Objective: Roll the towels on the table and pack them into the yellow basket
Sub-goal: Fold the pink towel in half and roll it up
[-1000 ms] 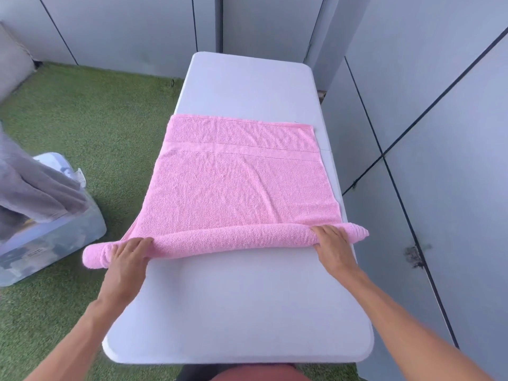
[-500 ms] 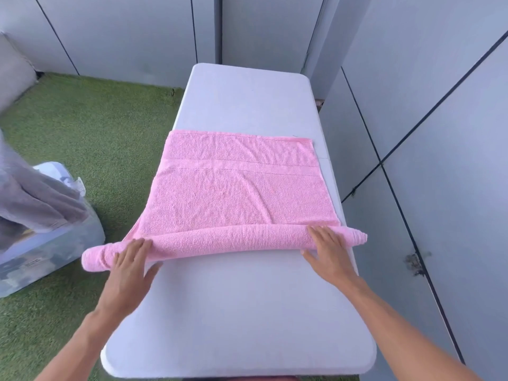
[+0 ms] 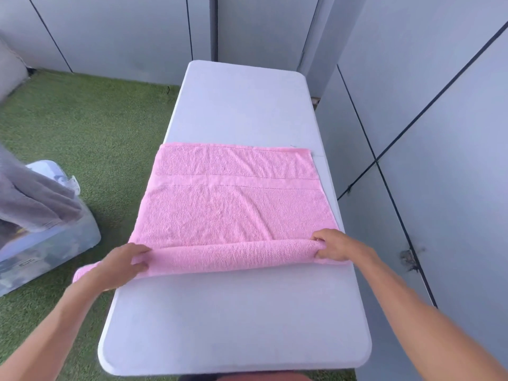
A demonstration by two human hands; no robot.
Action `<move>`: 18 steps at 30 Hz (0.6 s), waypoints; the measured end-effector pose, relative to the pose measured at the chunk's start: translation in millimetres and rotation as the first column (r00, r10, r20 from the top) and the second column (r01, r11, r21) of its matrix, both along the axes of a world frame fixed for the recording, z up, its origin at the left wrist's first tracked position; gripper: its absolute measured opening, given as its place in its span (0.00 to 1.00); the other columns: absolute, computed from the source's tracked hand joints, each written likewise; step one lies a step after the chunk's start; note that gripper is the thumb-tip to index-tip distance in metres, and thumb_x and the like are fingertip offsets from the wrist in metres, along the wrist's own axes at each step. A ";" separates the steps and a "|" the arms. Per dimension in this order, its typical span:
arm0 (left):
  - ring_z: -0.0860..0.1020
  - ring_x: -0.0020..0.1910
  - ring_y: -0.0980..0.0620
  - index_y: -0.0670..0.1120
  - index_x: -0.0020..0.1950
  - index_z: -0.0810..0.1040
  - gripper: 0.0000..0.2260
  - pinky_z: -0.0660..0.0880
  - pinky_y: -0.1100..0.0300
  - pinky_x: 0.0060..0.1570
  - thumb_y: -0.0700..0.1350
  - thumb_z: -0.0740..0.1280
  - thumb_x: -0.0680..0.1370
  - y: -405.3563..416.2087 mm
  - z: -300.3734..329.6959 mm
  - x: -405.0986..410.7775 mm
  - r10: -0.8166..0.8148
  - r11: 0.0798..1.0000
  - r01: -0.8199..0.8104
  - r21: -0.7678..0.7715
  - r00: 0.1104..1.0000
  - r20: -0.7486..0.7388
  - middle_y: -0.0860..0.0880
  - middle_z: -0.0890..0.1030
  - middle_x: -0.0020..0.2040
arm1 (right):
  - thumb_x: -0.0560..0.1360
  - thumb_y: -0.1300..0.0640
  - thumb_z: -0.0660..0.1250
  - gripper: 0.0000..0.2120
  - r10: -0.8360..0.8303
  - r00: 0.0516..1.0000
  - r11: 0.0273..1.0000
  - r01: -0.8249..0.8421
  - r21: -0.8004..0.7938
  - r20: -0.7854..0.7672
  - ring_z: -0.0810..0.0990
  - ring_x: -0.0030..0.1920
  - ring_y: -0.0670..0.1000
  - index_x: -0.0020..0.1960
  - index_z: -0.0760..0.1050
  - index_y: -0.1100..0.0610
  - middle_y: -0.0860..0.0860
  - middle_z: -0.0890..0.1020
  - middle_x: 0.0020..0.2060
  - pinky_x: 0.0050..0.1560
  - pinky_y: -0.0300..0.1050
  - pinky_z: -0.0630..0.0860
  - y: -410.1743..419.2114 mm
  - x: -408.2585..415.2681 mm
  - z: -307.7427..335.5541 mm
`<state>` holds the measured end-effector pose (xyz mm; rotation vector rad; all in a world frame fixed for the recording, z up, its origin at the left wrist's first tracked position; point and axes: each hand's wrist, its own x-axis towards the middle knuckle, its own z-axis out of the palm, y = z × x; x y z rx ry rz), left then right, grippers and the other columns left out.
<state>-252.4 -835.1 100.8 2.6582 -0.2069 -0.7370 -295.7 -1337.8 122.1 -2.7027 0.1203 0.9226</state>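
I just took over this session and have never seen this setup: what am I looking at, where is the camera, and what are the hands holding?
No machine here: a person works with bare hands, and the one picture comes from a camera on their head, looking forward and down. A pink towel lies on a white table, its near edge rolled into a tube. The left hand and the right hand each grip one end of that roll, fingers curled round it. On the grass to the left stands a clear plastic bin with a grey cloth draped over it. No yellow basket is in view.
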 end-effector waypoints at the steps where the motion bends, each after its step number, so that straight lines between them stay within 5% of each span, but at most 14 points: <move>1: 0.75 0.61 0.44 0.46 0.66 0.75 0.18 0.68 0.52 0.62 0.42 0.69 0.76 1.9 -0.2 -2.2 0.086 0.994 -0.083 -0.074 0.995 0.041 0.44 0.77 0.62 | 0.73 0.57 0.69 0.10 -0.048 0.995 0.999 0.047 0.013 0.082 0.75 0.53 0.53 0.53 0.74 0.47 0.49 0.76 0.50 0.53 0.46 0.71 0.0 -1.2 -2.9; 3: 0.76 0.57 0.40 0.45 0.62 0.78 0.15 0.69 0.46 0.60 0.39 0.68 0.76 -2.3 -3.6 -9.8 0.216 0.971 -0.188 -0.148 0.956 0.197 0.42 0.78 0.58 | 0.75 0.58 0.66 0.15 -0.142 0.928 0.990 0.142 0.026 0.345 0.76 0.58 0.56 0.61 0.75 0.50 0.51 0.78 0.56 0.59 0.51 0.71 7.4 -7.8 -10.5; 6: 0.76 0.58 0.37 0.43 0.62 0.77 0.14 0.65 0.35 0.63 0.42 0.68 0.77 -18.0 -19.4 -33.4 0.137 0.991 -0.118 -0.070 0.883 0.450 0.42 0.78 0.59 | 0.78 0.53 0.63 0.17 -0.105 0.817 0.993 0.118 0.015 0.568 0.72 0.65 0.56 0.66 0.72 0.55 0.53 0.77 0.62 0.67 0.55 0.65 25.6 -20.8 -20.2; 9: 0.70 0.66 0.40 0.43 0.69 0.70 0.26 0.55 0.40 0.69 0.51 0.71 0.74 -26.7 -34.9 -55.9 -0.004 0.999 -0.018 0.042 0.882 0.472 0.45 0.72 0.65 | 0.77 0.42 0.61 0.28 -0.019 0.870 0.995 0.066 -0.078 0.492 0.61 0.73 0.53 0.73 0.64 0.53 0.49 0.68 0.71 0.73 0.58 0.53 31.8 -34.5 -31.5; 11: 0.72 0.62 0.38 0.42 0.67 0.71 0.28 0.61 0.34 0.66 0.43 0.76 0.69 -27.6 -40.7 -56.0 -0.003 0.999 -0.021 0.050 0.898 0.439 0.43 0.75 0.60 | 0.75 0.42 0.65 0.33 0.040 0.904 0.990 0.021 -0.138 0.425 0.58 0.74 0.52 0.75 0.59 0.52 0.48 0.64 0.73 0.74 0.58 0.50 29.7 -39.1 -34.5; 14: 0.75 0.56 0.37 0.41 0.62 0.75 0.21 0.68 0.37 0.59 0.36 0.74 0.70 -25.7 -30.1 -37.5 -0.012 0.993 -0.031 0.117 0.937 0.350 0.42 0.79 0.55 | 0.76 0.49 0.66 0.27 0.103 0.897 0.979 -0.016 -0.202 0.429 0.65 0.70 0.51 0.73 0.64 0.51 0.48 0.71 0.68 0.71 0.53 0.56 28.8 -33.7 -27.0; 18: 0.73 0.62 0.45 0.44 0.68 0.71 0.20 0.65 0.56 0.61 0.46 0.67 0.78 -20.9 -1.8 -14.0 -0.091 0.990 0.082 0.114 0.993 0.070 0.45 0.76 0.63 | 0.77 0.45 0.64 0.22 0.122 0.969 0.980 -0.084 -0.180 0.214 0.73 0.62 0.54 0.68 0.68 0.52 0.51 0.76 0.62 0.61 0.51 0.68 22.7 -17.7 -5.9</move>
